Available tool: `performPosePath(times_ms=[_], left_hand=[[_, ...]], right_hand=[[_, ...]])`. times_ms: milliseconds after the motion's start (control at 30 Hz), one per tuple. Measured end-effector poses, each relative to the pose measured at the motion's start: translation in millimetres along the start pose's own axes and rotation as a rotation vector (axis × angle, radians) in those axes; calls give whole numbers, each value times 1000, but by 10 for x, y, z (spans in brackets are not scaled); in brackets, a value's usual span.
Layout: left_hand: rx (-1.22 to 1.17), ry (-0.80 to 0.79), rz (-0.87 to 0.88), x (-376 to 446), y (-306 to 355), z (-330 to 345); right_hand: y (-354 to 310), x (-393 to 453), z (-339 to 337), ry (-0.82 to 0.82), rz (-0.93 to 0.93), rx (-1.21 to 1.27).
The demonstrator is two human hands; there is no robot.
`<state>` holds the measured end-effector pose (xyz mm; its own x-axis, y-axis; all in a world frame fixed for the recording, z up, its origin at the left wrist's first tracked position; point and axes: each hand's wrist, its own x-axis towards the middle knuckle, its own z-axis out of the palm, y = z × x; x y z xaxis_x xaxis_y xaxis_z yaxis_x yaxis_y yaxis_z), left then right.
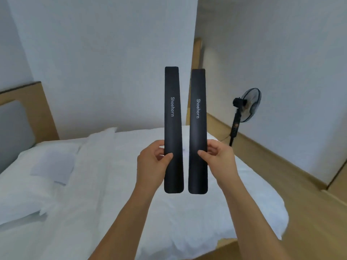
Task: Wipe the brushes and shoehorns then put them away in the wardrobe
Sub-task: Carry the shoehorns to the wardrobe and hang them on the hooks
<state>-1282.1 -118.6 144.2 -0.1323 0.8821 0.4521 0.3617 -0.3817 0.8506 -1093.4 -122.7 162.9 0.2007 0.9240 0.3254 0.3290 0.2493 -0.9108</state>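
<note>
We hold two long, flat black plastic shoehorns upright above the white-sheeted bed [116,212]: our left hand [151,166] grips the left shoehorn [172,113], our right hand [221,162] the right shoehorn [198,117]. We judge stowing remains undone; neither brushes nor wardrobe show, and a folded pale cloth [53,166] lies on the bed.

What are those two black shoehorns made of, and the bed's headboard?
Left shoehorn and right shoehorn: probably matte plastic, possibly coated metal; flat, even black with a soft sheen and printed white lettering. Headboard: light wood or laminate frame, tan and smooth, around a grey padded-looking panel.
</note>
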Motion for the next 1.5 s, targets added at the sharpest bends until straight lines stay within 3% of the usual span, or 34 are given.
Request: performPosePath(times_ms=[433, 933, 1167, 1500], left_hand=[[-178, -420, 160, 230, 588, 2520], [-445, -822, 290, 1112, 1088, 4939], [-486, -999, 334, 942, 1315, 5951], [-491, -970, 318, 732, 1992, 7674]], right_hand=[[730, 205, -2183, 451, 120, -141], [1442, 975, -3596, 905, 257, -208], [1850, 1062, -4373, 1011, 301, -216], [2529, 1566, -6073, 953, 266, -196]])
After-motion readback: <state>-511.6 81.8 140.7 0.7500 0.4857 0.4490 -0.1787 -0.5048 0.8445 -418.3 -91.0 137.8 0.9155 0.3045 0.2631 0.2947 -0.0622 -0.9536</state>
